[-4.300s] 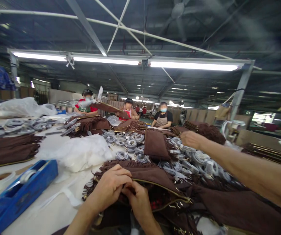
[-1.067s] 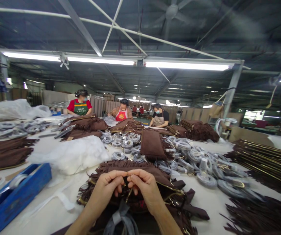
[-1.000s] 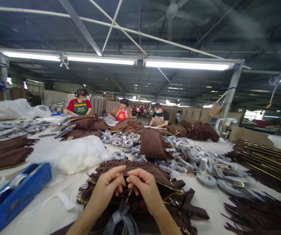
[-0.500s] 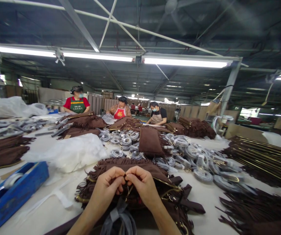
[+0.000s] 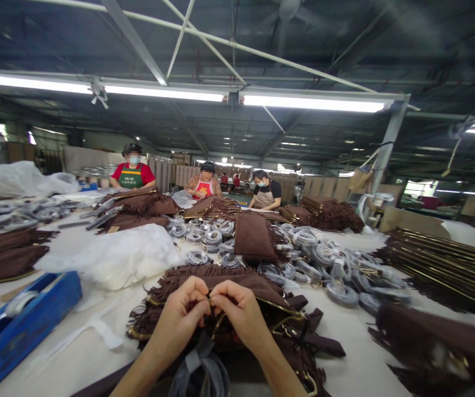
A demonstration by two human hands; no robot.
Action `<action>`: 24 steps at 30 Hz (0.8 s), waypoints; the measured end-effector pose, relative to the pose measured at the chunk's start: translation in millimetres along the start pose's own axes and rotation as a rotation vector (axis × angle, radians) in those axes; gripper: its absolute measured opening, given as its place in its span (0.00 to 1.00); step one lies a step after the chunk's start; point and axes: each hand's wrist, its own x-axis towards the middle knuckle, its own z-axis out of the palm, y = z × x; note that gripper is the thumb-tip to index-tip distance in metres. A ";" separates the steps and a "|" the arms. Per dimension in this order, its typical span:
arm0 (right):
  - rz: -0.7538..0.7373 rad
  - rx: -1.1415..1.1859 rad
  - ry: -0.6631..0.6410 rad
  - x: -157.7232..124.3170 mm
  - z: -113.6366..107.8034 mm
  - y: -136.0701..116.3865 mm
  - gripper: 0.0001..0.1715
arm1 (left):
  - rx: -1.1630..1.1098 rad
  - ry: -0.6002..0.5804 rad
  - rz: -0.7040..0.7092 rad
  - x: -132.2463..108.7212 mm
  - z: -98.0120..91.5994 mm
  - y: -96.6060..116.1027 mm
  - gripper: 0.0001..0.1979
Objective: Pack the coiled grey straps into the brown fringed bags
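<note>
Both hands are close together above an opened brown fringed bag with a gold zipper. My left hand is closed in a pinch at the fingertips. Nearly touching it, my right hand pinches too. Whatever small thing sits between the fingertips is too tiny and hidden to name. A thin gold-coloured piece hangs just below them. Nearer to me, a coiled strap in grey wrapping lies against the bag, and more brown fringed pieces and dark straps lie beneath and to the right.
A blue tape dispenser stands at the left, near crumpled white plastic. Wrapped strap coils cover the middle. Stacked brown bags lie at the right. Several co-workers, one in a green apron, sit across the table.
A blurred brown bag with a metal fitting now appears at the lower right, over the fringed pile there. My hands stay pinched, shifted only slightly upward.
</note>
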 end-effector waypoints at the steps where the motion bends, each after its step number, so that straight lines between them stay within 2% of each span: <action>1: 0.014 0.016 0.002 0.2 0.2 0.4 0.06 | -0.005 -0.001 -0.001 -0.1 -0.2 0.0 0.05; 8: 0.044 0.039 -0.011 0.4 1.1 1.0 0.05 | -0.017 0.004 -0.003 -0.4 -0.9 1.3 0.05; 19: -0.124 -0.221 -0.034 -2.9 3.2 -4.1 0.12 | 0.026 0.003 0.000 0.7 1.9 -7.0 0.05; 24: -0.162 -0.302 -0.054 -6.8 1.0 -8.0 0.11 | 0.157 -0.042 -0.003 -0.3 -3.8 -2.9 0.03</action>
